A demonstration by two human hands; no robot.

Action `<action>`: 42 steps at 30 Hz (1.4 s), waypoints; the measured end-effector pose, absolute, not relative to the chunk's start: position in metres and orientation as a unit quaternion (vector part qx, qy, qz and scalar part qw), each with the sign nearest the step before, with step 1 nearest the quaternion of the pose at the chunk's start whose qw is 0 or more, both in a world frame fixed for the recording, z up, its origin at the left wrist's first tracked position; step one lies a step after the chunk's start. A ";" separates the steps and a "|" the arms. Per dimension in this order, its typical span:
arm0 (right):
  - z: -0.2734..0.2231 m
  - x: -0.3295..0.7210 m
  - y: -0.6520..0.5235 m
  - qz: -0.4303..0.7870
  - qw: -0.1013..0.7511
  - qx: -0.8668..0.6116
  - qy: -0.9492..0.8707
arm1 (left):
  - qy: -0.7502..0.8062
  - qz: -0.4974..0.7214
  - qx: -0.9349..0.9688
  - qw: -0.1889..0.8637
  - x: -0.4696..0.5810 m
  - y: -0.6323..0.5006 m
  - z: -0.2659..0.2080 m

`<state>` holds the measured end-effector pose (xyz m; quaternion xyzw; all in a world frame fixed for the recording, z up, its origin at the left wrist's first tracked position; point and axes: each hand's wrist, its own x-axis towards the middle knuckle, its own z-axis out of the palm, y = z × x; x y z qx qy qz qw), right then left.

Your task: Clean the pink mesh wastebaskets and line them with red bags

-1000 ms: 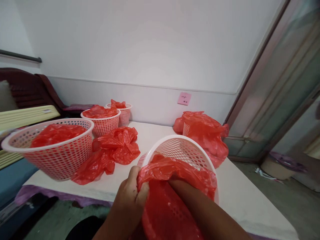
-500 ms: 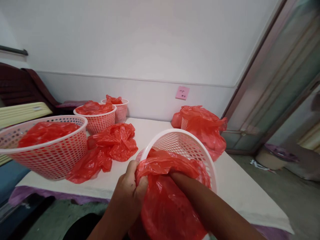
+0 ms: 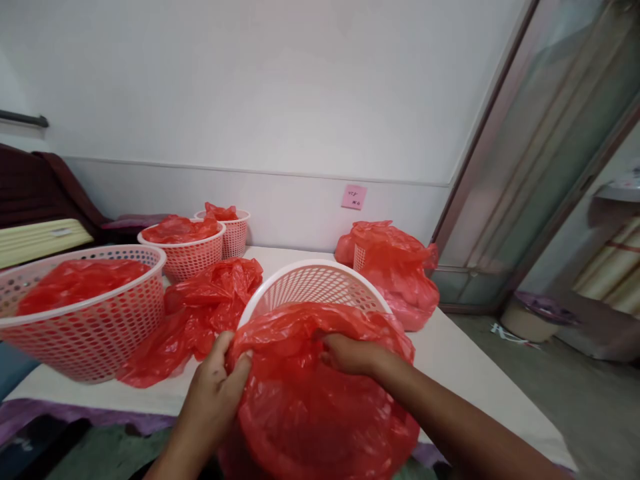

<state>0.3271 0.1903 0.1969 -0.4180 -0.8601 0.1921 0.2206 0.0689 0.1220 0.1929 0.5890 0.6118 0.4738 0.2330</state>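
Note:
A white plastic basket [image 3: 315, 275] with holed sides is tilted toward me at the table's front edge. A thin red plastic bag [image 3: 320, 413] covers its near side and spreads over the rim into the opening. My left hand [image 3: 220, 383] is closed on the bag's edge at the left of the rim, thumb on top. Inside the bag's mouth is my right hand [image 3: 347, 353], its fingers bent together against the red film. The fingertips are partly hidden in the folds. Left of the basket lies a crumpled red bag [image 3: 213, 300].
A large holed basket [image 3: 95, 333] with red plastic in it stands at the left. Behind it are a second basket [image 3: 193, 257] and a smaller one [image 3: 235, 235]. A red-bag-covered basket [image 3: 395, 273] stands at the back right, below a pink note [image 3: 354, 197].
My right hand has drawn back from deep in the basket and now shows. The red bag is spread wider over the rim. Basket and left hand appear further left.

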 end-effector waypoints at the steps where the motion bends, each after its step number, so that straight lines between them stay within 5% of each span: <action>1: 0.204 0.326 0.193 0.202 0.203 -0.414 -0.864 | 0.615 0.478 0.580 0.237 0.065 0.123 0.191; 7: 0.250 0.340 0.171 0.225 0.303 -0.431 -0.820 | 0.634 0.487 0.529 0.285 0.057 0.122 0.188; 10: 0.259 0.347 0.172 0.062 0.363 -0.442 -0.818 | 0.639 0.482 0.517 0.304 0.056 0.119 0.189; 14: 0.254 0.356 0.190 -0.115 0.283 -0.472 -0.827 | 0.661 0.493 0.471 0.313 0.051 0.118 0.189; 26: 0.275 0.379 0.216 0.167 0.209 -0.497 -0.826 | 0.589 0.518 0.469 0.407 0.035 0.152 0.207; 42: 0.255 0.353 0.263 0.077 0.327 -0.589 -0.735 | 0.543 0.466 0.525 0.460 0.050 0.149 0.214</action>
